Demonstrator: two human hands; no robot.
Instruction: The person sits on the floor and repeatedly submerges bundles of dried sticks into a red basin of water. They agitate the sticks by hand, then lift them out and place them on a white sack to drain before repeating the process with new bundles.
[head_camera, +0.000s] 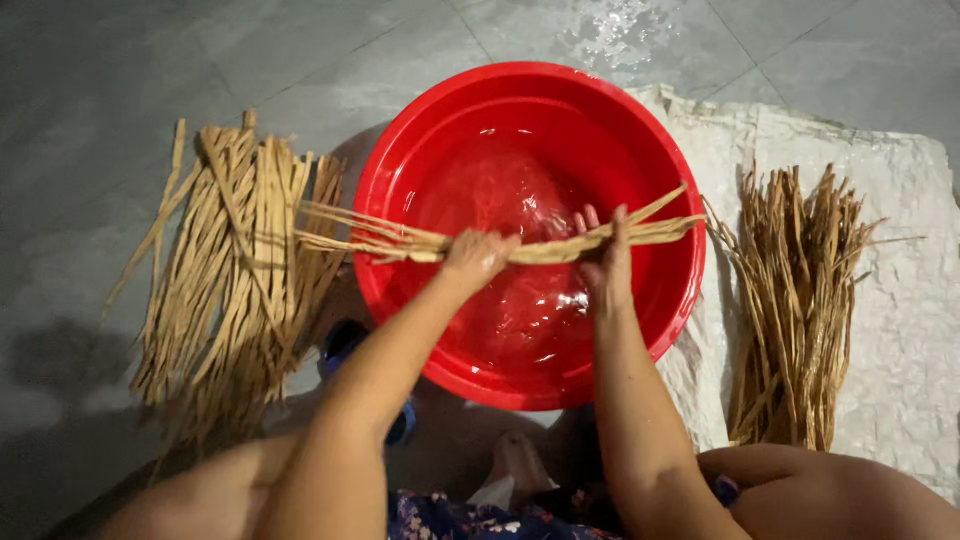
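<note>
Two hands over red basin (400, 170) | left hand (478, 254) fisted and right hand (605, 262) wrapped around one strip bundle (400, 242) lying rim to rim, ends overhanging | loose strip pile (235, 280) left, darker pile (795, 300) on white sack (900, 330) right | bare floor (90, 90) beyond.

Basin (400, 160) in middle, strip bundle (540, 248) across it, 1 strip pile (235, 290) left, 1 stalk pile (790, 310) right on sack (900, 330).

red basin (400, 160), tan straw bundle (520, 248), perhaps floral cloth (460, 520)

Tan reed bundle (520, 245), horizontal, across red water basin (400, 170)
</note>
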